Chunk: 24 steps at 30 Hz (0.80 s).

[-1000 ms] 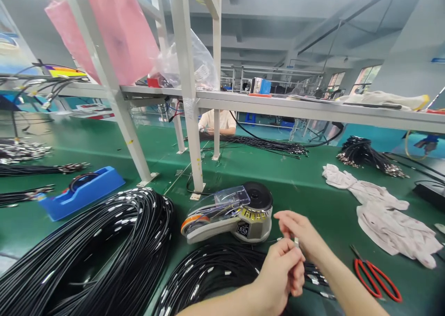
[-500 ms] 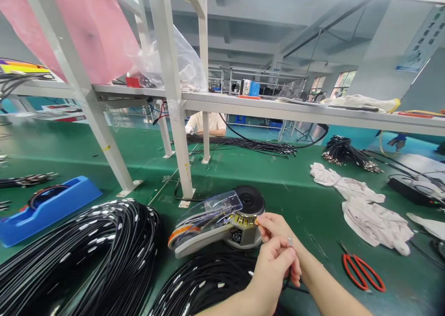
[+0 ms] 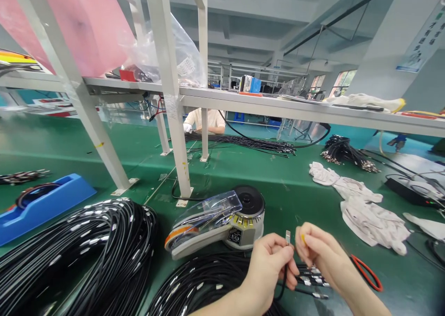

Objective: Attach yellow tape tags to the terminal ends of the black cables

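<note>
Since the earlier frame, the person's bare right hand point(image 3: 323, 251) has left the front of the round grey tape dispenser with a black top disc point(image 3: 243, 218) and come to the right, so that it now covers much of the red-handled scissors point(image 3: 368, 272) at the lower right of the frame. Its thumb and fingers pinch a small yellow piece point(image 3: 303, 238), just beside the flat silver metal connector point(image 3: 288, 236) but apart from it.

That connector stands upright above the fingers of the bare left hand point(image 3: 269, 265), right of the lower centre, which pinches it near its base; a thin black cable point(image 3: 285, 279) hangs down below the same hand. The dispenser sits on the green desk point(image 3: 288, 174) in the lower centre, its clear cover and orange tape roll point(image 3: 181, 237) pointing to the left.

Below the dispenser lies a coil of black cables with white bands point(image 3: 205, 272), partly behind the left hand; a larger black cable coil point(image 3: 114, 232) fills the lower left. Further left is a blue plastic tape holder point(image 3: 52, 204). Crumpled white fabric gloves point(image 3: 371, 218) lie at the right. In the upper middle, behind the white metal shelf point(image 3: 295, 105), a co-worker in a cream top point(image 3: 194, 120) sits near a long black cable bundle point(image 3: 250, 142).
</note>
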Each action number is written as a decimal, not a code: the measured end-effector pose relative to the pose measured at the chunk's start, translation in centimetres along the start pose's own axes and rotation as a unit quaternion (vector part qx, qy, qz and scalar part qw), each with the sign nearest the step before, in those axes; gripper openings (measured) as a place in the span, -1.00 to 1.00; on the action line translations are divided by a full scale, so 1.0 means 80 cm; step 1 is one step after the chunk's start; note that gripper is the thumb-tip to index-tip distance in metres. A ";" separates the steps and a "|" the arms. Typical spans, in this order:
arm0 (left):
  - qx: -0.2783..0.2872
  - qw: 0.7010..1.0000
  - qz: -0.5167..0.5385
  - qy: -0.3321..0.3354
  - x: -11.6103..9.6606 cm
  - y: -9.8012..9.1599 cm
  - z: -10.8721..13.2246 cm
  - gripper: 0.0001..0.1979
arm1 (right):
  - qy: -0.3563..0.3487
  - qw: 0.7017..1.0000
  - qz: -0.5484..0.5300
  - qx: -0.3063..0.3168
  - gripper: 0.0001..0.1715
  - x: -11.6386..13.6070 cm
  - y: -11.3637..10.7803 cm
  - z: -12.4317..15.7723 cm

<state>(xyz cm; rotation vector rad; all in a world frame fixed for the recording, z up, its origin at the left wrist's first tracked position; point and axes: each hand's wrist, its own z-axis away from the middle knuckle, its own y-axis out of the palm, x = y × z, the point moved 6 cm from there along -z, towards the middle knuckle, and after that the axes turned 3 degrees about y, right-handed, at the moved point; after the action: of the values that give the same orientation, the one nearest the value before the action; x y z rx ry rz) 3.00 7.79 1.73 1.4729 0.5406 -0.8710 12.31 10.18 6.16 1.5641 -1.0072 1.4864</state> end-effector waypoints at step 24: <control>0.133 0.984 -0.004 -0.117 0.039 0.016 0.010 -0.65 | -0.075 0.988 0.122 -0.065 -0.74 0.002 -0.012 0.034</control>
<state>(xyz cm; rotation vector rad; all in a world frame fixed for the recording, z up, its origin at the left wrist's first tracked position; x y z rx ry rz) 5.70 6.32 0.18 1.5805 0.2625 -1.1384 14.33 8.12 6.14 1.5177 -1.3975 1.4456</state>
